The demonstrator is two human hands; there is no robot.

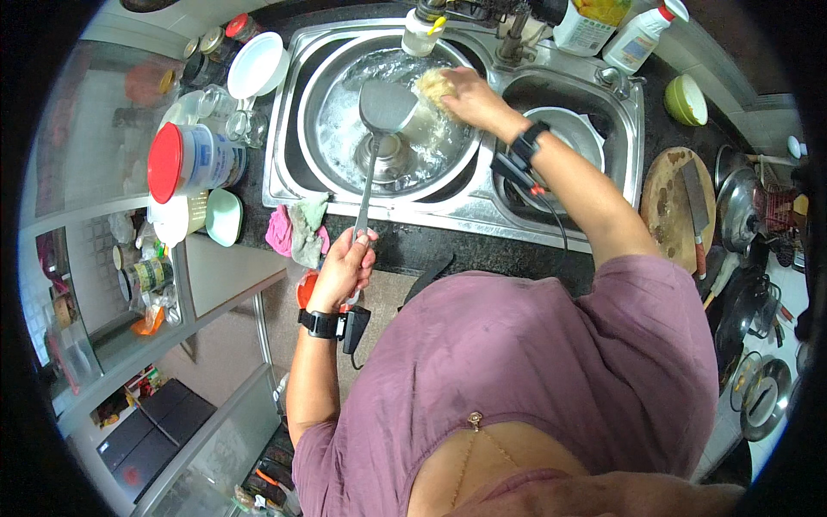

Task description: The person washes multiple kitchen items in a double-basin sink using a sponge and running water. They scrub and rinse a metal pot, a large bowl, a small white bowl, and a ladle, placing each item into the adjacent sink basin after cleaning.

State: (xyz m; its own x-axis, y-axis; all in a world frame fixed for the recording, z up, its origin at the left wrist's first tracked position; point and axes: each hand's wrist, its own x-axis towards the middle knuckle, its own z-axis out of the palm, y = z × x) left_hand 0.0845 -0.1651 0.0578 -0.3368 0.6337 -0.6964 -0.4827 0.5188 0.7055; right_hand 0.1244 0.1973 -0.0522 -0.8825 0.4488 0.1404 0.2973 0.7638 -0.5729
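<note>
My left hand (345, 268) grips the handle of a metal wok spatula (389, 106). The spatula's broad blade points away from me over a large round metal basin (309, 145) in the left sink bowl. Water (446, 152) with light suds lies in the basin. In my right hand (475, 97) is a pale yellow scrubbing pad (435, 86), to the right of the blade and apart from it. A small clear jar (420, 37) with a yellow-handled item stands at the basin's far rim.
Pink and grey cloths (294, 232) hang over the counter's front edge. A red-lidded plastic tub (194, 158) and a white bowl (257, 64) stand left of the sink. The right sink bowl holds a metal pan (572, 132). Farther right, a knife (696, 200) lies on a round wooden chopping board (665, 194).
</note>
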